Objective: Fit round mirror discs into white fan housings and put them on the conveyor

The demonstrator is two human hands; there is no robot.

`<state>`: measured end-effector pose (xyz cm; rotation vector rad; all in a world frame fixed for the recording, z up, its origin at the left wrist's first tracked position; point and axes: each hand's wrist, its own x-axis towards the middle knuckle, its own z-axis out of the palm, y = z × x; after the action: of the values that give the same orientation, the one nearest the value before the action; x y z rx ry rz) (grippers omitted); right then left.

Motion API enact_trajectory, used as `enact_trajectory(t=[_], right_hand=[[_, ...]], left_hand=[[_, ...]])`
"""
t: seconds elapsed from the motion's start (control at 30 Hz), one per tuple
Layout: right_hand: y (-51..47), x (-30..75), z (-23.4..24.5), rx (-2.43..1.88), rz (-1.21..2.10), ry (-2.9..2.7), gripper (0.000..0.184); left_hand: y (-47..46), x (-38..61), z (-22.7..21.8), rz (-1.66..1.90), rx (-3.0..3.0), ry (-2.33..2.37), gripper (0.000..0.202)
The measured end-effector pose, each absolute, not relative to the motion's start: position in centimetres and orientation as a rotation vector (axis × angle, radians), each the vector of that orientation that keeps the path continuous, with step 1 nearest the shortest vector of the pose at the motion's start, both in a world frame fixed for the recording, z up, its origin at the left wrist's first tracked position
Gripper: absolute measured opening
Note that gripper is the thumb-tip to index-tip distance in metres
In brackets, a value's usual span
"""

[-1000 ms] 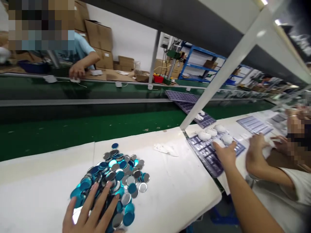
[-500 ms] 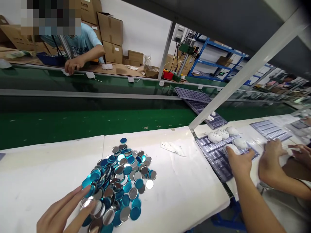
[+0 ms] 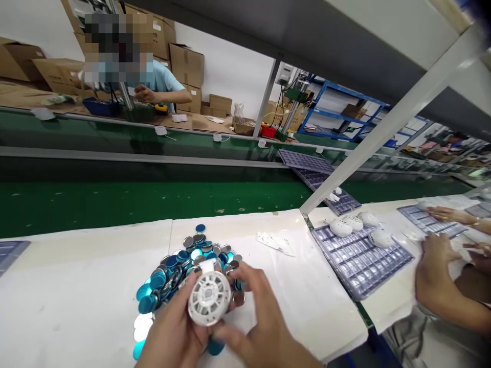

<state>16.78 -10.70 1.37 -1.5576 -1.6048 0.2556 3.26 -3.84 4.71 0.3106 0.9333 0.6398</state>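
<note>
White plastic makes up the round shell (image 3: 209, 298) that both hands grip just above the near edge of the worktop (image 3: 76, 296). The left hand (image 3: 172, 335) cups it from below and the side, fingers curled on the rim. The right hand (image 3: 263, 327) closes on the opposite rim, thumb and forefinger pinching. Its ribbed, open face is turned up toward the camera, with a small square at the centre. Just behind it lies a loose heap of discs (image 3: 180, 258), some blue, some mirror-bright.

To handle the shell well, I judge the grip belongs on the rim, leaving the face free. The shell is best held level and low over the worktop, so nothing dropped rolls toward the green belt (image 3: 115, 204). The discs look slippery and likely to scratch, so any disc taken is better lifted by its edge than dragged through the heap.

To the right, a co-worker's hand (image 3: 433, 273) rests beside a dark tray (image 3: 360, 260) carrying more white shells (image 3: 341, 226).
</note>
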Motion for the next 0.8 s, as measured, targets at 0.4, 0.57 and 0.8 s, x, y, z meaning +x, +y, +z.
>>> enact_trajectory(t=[0.4,0.57,0.8], right_hand=[[-10.0,21.4,-0.2,-2.140,0.663,-1.831,0.034],[-10.9,22.5,0.9,-1.915,0.790,-1.526,0.036],[-10.1,19.2,3.8,-1.342,1.065,-1.178,0.025]], left_hand=[[-0.7,0.9,2.7,0.729,0.350,0.854,0.045],[-1.1,0.3,2.2,0.709,0.287,0.884,0.057],[-1.8,0.9,3.2,0.751,0.396,0.936,0.063]])
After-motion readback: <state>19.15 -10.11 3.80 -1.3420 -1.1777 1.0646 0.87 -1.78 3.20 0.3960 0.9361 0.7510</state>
